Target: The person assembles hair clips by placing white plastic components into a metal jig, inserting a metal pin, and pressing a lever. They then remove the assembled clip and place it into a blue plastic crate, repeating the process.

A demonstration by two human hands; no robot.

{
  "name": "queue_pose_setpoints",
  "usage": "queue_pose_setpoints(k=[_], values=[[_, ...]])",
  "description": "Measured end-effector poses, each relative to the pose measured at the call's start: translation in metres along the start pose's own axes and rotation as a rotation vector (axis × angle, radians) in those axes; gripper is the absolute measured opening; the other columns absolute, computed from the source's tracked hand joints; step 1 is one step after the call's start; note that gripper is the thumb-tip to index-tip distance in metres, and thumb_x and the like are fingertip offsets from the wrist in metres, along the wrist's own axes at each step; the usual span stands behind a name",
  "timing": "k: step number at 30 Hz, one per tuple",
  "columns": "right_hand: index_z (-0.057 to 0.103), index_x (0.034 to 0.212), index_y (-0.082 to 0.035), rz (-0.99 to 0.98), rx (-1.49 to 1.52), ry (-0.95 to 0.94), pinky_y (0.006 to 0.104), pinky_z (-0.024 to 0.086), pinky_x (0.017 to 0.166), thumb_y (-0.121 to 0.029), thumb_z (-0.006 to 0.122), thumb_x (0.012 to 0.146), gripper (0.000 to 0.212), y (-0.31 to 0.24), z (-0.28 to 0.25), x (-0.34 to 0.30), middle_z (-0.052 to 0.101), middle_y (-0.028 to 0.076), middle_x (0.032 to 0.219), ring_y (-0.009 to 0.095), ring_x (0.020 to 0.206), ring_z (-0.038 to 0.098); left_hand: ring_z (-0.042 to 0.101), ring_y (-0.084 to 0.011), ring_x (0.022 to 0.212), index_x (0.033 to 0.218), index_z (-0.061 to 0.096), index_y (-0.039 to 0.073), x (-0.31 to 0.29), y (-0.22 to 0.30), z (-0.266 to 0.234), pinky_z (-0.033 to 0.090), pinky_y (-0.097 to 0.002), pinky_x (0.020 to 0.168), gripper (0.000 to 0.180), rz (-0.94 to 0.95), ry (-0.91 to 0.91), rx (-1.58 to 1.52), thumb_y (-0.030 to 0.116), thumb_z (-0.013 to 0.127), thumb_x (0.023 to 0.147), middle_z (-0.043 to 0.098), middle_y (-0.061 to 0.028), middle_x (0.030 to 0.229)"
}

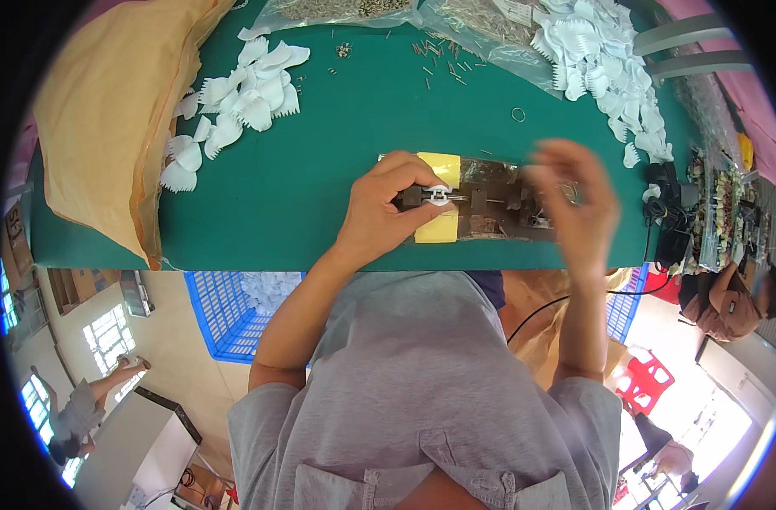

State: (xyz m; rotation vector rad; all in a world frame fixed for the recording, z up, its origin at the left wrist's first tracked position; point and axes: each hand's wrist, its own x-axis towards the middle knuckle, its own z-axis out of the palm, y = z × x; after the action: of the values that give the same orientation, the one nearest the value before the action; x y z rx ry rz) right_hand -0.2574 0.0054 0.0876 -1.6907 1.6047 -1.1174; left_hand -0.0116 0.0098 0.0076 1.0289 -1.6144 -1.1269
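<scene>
A small white plastic hair claw clip (pixel 440 195) sits at the left part of a dark metal jig (pixel 490 197). My left hand (pixel 383 204) pinches it between thumb and forefinger, closed around it. A thin metal rod on the jig points at the clip. Yellow tape or sheet (pixel 439 231) lies across the jig beneath the clip. My right hand (pixel 579 191) hovers over or beside the jig's right end, smeared by motion, so I cannot make out whether its fingers hold anything.
White toothed clip halves (pixel 256 89) are heaped at the far left, and more clip halves (pixel 588 51) at the far right. Between them lie loose metal pins (pixel 443 64), small springs (pixel 343 51) and plastic bags (pixel 337 10). A brown paper sack (pixel 107 119) stands left; a blue basket (pixel 226 340) below.
</scene>
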Motion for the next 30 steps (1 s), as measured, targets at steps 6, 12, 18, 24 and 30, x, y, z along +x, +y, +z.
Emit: queue_pose_setpoints(k=[6,12,18,24,30], values=[[0.075,0.115,-0.003,0.308,-0.223,0.444,0.0273,0.051,0.085,-0.022,0.061,0.108,0.025,0.134,-0.093,-0.047,0.076,0.007,0.107,0.014,0.094,0.067,0.061,-0.0178,0.085,0.094,0.071,0.003,0.003,-0.001,0.005,0.048,-0.0311,0.074,0.025,0.035,0.027,0.005,0.007,0.09,0.077,0.068,-0.0049,0.092],[0.072,0.097,-0.002,0.097,-0.464,0.318,0.0357,0.048,0.086,-0.018,0.06,0.108,0.022,0.133,-0.086,-0.046,0.071,0.006,0.093,0.022,0.092,0.063,0.064,-0.0157,0.089,0.093,0.075,0.001,0.002,0.0,0.001,0.049,-0.0285,0.078,0.02,0.046,0.0,0.067,0.001,0.089,0.08,0.068,-0.0059,0.096],[0.058,0.088,-0.002,-0.054,0.638,0.371,0.0298,0.043,0.076,-0.024,0.053,0.112,0.033,0.099,-0.103,-0.014,0.057,0.003,0.084,0.01,0.082,0.052,0.064,-0.0157,0.089,0.094,0.075,0.001,0.003,-0.001,0.003,0.049,-0.028,0.078,0.021,0.035,-0.013,0.038,0.0,0.089,0.079,0.068,-0.0059,0.095],[0.065,0.1,0.003,-0.017,0.46,0.233,0.0258,0.036,0.053,-0.022,0.048,0.114,0.033,0.04,-0.067,-0.004,0.053,0.003,0.071,0.011,0.059,0.048,0.064,-0.0153,0.088,0.094,0.075,0.002,-0.002,-0.005,0.002,0.048,-0.0277,0.076,0.019,0.047,0.02,0.056,0.001,0.089,0.08,0.068,-0.0056,0.095],[0.064,0.103,-0.001,0.103,0.824,0.498,0.029,0.03,0.058,-0.025,0.048,0.114,0.031,0.08,-0.082,-0.012,0.041,-0.001,0.07,0.011,0.064,0.038,0.063,-0.0148,0.088,0.093,0.075,0.002,0.002,-0.003,0.004,0.048,-0.0276,0.076,0.019,0.04,-0.009,0.047,0.001,0.089,0.08,0.068,-0.0054,0.096]])
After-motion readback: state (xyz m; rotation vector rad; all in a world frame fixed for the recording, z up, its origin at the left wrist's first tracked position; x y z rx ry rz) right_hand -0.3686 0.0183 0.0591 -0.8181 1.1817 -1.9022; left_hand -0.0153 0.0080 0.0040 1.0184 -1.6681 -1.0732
